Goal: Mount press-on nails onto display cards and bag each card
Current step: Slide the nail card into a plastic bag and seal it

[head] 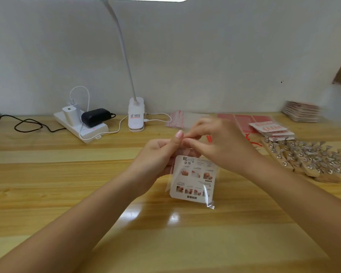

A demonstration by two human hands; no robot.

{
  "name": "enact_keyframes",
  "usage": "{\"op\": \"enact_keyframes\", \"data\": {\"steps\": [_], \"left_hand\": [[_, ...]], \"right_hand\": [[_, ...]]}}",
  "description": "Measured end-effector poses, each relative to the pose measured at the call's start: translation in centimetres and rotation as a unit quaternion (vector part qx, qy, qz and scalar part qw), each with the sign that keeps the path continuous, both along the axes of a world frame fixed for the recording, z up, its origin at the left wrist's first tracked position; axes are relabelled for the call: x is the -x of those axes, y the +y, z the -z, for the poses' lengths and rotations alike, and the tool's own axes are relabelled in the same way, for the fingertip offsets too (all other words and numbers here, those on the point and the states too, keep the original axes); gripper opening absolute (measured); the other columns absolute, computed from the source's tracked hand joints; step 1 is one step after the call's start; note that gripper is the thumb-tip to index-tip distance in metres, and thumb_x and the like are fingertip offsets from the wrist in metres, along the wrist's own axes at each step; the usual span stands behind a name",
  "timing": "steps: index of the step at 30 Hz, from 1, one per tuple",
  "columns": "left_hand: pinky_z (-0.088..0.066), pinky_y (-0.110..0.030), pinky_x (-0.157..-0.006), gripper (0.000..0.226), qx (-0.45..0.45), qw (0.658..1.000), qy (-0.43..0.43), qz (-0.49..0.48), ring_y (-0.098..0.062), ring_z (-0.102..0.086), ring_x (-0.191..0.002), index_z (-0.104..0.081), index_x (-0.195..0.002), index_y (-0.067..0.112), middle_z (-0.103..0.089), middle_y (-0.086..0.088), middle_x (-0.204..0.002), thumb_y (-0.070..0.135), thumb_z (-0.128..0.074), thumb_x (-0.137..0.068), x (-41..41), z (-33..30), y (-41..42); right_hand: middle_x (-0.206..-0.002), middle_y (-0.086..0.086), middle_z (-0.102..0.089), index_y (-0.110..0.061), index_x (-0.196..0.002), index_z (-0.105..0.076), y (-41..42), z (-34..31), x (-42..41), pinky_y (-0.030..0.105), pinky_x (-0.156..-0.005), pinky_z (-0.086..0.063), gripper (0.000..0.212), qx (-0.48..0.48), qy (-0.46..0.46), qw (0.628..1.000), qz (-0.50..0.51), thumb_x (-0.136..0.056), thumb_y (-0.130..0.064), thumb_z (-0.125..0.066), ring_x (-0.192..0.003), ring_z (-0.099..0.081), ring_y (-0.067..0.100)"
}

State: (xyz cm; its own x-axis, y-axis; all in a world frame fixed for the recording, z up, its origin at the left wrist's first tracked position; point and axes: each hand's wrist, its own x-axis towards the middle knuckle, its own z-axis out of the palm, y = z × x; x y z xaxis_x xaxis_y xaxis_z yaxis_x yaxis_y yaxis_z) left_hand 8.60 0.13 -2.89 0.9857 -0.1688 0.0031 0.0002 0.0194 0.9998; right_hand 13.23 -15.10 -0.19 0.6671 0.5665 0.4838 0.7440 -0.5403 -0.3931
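Head view: I see one clear plastic bag (193, 179) held above the wooden table (67, 184), with one white display card (191, 174) inside it, printed instruction side facing me. My left hand (158, 156) pinches the bag's top edge, thumb up and fingers curled. My right hand (215, 142) pinches the same edge just beside it, fingers bent; blur hides the finer grip. Right of the bag lie wooden strips of metal nail holders (307, 156), too many to count. Behind the bag stands one white lamp (136, 115); left of the lamp sits one power strip (81, 127).
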Motion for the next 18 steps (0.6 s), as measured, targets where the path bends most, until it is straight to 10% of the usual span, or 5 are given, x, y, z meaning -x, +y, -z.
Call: {"op": "enact_keyframes", "data": {"steps": [18], "left_hand": [[-0.052,-0.018,-0.061,0.020,-0.056,0.997,-0.052,-0.023,-0.008,-0.069,-0.075,-0.067,-0.102,0.020,-0.074,0.005,-0.081,0.021,-0.051,-0.090,0.1,1.7,-0.6]], "right_hand": [[-0.070,-0.012,-0.059,-0.019,-0.077,-0.063,0.3,1.6,-1.2,0.012,-0.060,-0.043,0.015,-0.050,0.132,0.988,0.058,-0.090,-0.020,-0.056,-0.062,-0.054,-0.002]]}}
